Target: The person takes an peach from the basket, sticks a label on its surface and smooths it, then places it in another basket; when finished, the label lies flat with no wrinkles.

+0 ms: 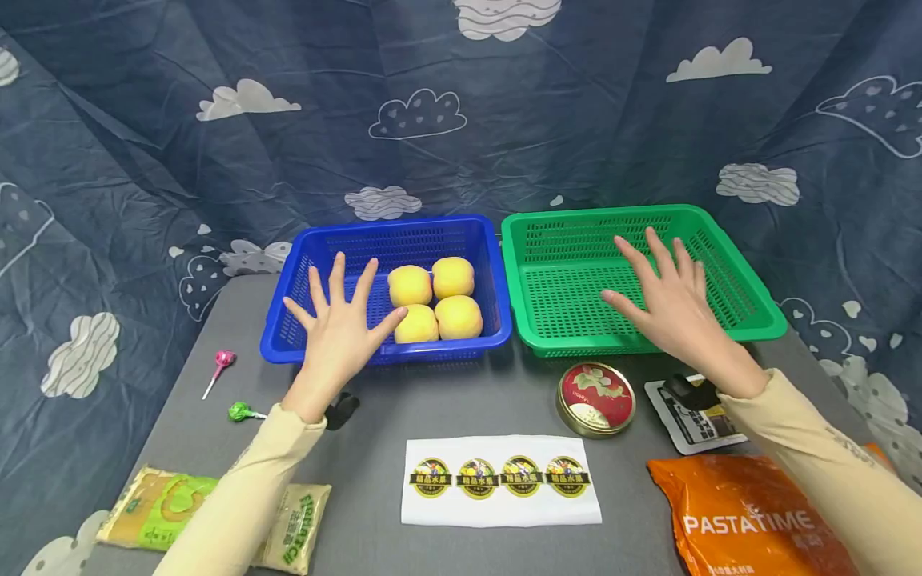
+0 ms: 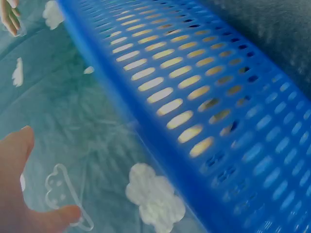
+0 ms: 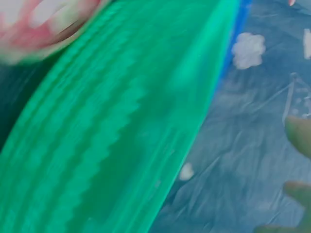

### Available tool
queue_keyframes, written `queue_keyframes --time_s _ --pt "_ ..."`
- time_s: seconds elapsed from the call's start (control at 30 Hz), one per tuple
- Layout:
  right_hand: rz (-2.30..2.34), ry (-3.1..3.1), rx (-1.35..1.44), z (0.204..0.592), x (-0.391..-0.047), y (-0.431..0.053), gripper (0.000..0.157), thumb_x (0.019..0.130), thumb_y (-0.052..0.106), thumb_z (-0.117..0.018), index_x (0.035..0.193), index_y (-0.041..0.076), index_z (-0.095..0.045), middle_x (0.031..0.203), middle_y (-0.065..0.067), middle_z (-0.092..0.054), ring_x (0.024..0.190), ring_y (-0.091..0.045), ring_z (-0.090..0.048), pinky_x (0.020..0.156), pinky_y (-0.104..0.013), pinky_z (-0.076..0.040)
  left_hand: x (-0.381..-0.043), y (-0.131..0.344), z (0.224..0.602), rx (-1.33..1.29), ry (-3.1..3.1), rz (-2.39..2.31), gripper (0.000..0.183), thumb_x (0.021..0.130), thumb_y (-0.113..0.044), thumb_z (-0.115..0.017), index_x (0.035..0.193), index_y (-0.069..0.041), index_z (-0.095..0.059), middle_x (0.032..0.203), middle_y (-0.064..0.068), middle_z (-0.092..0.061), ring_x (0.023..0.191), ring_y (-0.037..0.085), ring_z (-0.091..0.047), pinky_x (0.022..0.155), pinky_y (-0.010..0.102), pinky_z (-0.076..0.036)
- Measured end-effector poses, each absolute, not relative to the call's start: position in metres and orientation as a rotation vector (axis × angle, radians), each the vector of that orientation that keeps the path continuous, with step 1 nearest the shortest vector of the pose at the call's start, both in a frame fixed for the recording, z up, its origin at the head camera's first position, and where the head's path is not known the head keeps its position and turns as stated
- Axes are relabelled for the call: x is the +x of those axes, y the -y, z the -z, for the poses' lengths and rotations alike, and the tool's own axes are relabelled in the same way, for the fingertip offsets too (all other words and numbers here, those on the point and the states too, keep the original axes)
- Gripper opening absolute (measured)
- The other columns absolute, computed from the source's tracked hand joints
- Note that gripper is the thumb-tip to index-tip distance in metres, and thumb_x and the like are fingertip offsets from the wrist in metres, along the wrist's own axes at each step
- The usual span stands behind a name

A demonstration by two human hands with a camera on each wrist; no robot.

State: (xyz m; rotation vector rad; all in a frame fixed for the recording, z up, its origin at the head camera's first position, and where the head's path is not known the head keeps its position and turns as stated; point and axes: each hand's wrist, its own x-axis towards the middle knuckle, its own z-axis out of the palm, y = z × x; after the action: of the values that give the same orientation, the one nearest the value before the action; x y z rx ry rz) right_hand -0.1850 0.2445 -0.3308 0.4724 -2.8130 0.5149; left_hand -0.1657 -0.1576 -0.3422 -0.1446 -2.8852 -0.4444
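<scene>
My left hand (image 1: 338, 332) is spread in the air over the front left part of a blue basket (image 1: 317, 232). Inside that basket sit several yellow peach-like fruits (image 1: 454, 278), to the right of the thumb. Above a green basket (image 1: 612, 214) my right hand (image 1: 673, 300) also hovers, fingers apart, holding nothing. No fruit shows inside the green basket. In the left wrist view, the fingers (image 2: 14, 150) appear beside the basket's slotted wall, with yellow showing through the slots. The right wrist view is blurred; fingertips (image 3: 299, 133) show at its right edge.
A white sheet with round fruit stickers (image 1: 500, 512) lies at the front middle. Around it are a red round tin (image 1: 596, 396), a black-and-white pouch (image 1: 691, 424), an orange pasta bag (image 1: 749, 512), two snack packets (image 1: 295, 528) and two lollipops (image 1: 225, 358). A dark cloud-patterned cloth (image 1: 504, 120) hangs behind.
</scene>
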Motion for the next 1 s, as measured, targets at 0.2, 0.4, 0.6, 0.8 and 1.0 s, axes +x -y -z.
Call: queue_keyframes --time_s 0.2,0.4,0.6,0.8,1.0 --pt "-0.986 2.651 0.843 0.307 -0.197 -0.201 0.07 0.085 0.027 -0.063 0.142 0.028 -0.022 0.147 0.0 -0.018 0.132 -0.025 -0.017 0.097 -0.057 -0.021 -0.144 0.174 0.32 -0.357 2.719 0.773 0.066 0.086 -0.05 -0.05 0.143 -0.031 -0.022 0.148 0.007 -0.012 0.134 0.031 -0.004 0.099 0.061 -0.008" --pt "-1.502 2.65 1.038 0.281 -0.205 -0.142 0.062 0.087 0.017 -0.061 0.14 0.019 -0.029 0.141 0.001 -0.031 0.125 -0.023 -0.032 0.099 -0.045 -0.029 -0.122 0.192 0.321 -0.468 2.519 1.543 0.05 0.092 -0.025 -0.053 0.138 -0.025 -0.033 0.128 0.01 -0.046 0.116 0.023 -0.045 0.093 0.038 -0.039" --pt "-1.807 2.705 1.147 0.29 -0.227 -0.101 0.055 0.088 0.012 -0.059 0.136 0.009 -0.033 0.138 -0.009 -0.033 0.123 -0.029 -0.033 0.098 -0.045 -0.031 -0.107 0.207 0.353 -0.358 2.398 2.145 0.047 0.096 -0.018 -0.042 0.14 -0.012 -0.026 0.114 0.029 -0.049 0.101 0.036 -0.055 0.083 0.035 -0.047" --pt "-1.917 2.849 1.13 0.331 -0.253 -0.079 0.053 0.087 0.015 -0.059 0.134 0.015 -0.036 0.138 -0.011 -0.032 0.126 -0.033 -0.029 0.098 -0.048 -0.029 -0.109 0.212 0.385 -0.122 2.338 2.389 0.057 0.096 -0.027 -0.043 0.144 -0.02 -0.012 0.12 0.033 -0.04 0.102 0.033 -0.055 0.086 0.04 -0.044" --pt "-1.891 2.996 1.03 0.353 -0.256 -0.06 0.05 0.086 0.011 -0.059 0.132 0.011 -0.039 0.139 -0.011 -0.028 0.128 -0.03 -0.024 0.098 -0.046 -0.029 -0.135 0.224 0.43 -0.092 2.226 2.407 0.06 0.094 -0.034 -0.045 0.142 -0.029 -0.007 0.12 0.027 -0.041 0.102 0.042 -0.052 0.084 0.041 -0.045"
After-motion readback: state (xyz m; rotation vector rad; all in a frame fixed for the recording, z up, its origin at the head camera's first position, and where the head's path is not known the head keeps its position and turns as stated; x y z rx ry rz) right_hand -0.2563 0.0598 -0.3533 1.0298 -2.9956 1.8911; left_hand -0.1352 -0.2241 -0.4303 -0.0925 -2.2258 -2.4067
